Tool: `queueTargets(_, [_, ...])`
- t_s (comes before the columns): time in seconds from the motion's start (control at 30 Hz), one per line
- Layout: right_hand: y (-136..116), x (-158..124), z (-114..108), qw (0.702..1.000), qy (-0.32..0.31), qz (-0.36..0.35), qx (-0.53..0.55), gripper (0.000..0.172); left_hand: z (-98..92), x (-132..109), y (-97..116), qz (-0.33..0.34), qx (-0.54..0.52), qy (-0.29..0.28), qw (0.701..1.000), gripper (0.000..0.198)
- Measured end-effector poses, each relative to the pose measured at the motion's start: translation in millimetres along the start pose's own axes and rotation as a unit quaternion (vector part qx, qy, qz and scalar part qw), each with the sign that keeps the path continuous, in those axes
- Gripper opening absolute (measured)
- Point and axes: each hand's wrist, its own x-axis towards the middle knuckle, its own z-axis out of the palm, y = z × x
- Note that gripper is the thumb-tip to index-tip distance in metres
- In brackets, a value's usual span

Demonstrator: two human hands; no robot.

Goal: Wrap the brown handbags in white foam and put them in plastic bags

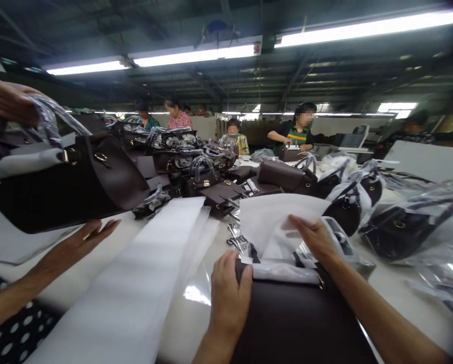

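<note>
A dark brown handbag (294,323) stands close in front of me, its top edge carrying a part wrapped in white protective film (285,273). My left hand (230,290) is closed around the bag's upper left corner, with the thumb over the edge. Above the bag, my right hand (315,237) is closed on a thin white foam sheet (267,217), which curves up behind the bag's top. The right forearm passes over the bag's right side. Part of the sheet's lower end is hidden behind the bag.
At left, a co-worker's hands (78,247) hold up another brown handbag (78,187). A stack of white foam sheets (135,283) lies between us. Many bags with wrapped handles (203,172) pile up ahead. Plastic-bagged handbags (400,227) stand right, near a tape dispenser (340,237). Other people work farther back.
</note>
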Motion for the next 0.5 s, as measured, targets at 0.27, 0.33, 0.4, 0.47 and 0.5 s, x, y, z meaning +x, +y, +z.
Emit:
queueTargets(0.27, [-20.6, -14.1, 4.1, 0.998, 0.023, -0.048, -0.019, 0.036, 12.0, 63.1, 16.0, -0.105, 0.048, -0.211, 0.971, 0.035])
queueTargets(0.33, [-31.0, -23.5, -4.8, 0.998, -0.010, -0.052, -0.038, 0.034, 16.0, 63.3, 18.7, -0.110, 0.054, -0.221, 0.968, 0.025])
queueTargets(0.4, [-42.0, -32.1, -25.1, 0.986, -0.152, -0.039, -0.062, 0.036, 13.7, 59.7, 20.8, -0.101, 0.043, -0.224, 0.968, 0.016])
queueTargets(0.47, [-46.4, -35.7, -52.7, 0.947, -0.319, -0.015, -0.033, 0.057, 5.9, 52.9, 23.5, -0.088, 0.017, -0.220, 0.971, 0.013])
queueTargets(0.5, [-44.0, -35.0, -66.2, 0.932, -0.362, -0.007, 0.013, 0.069, 0.7, 48.5, 25.1, -0.080, 0.001, -0.218, 0.973, 0.014])
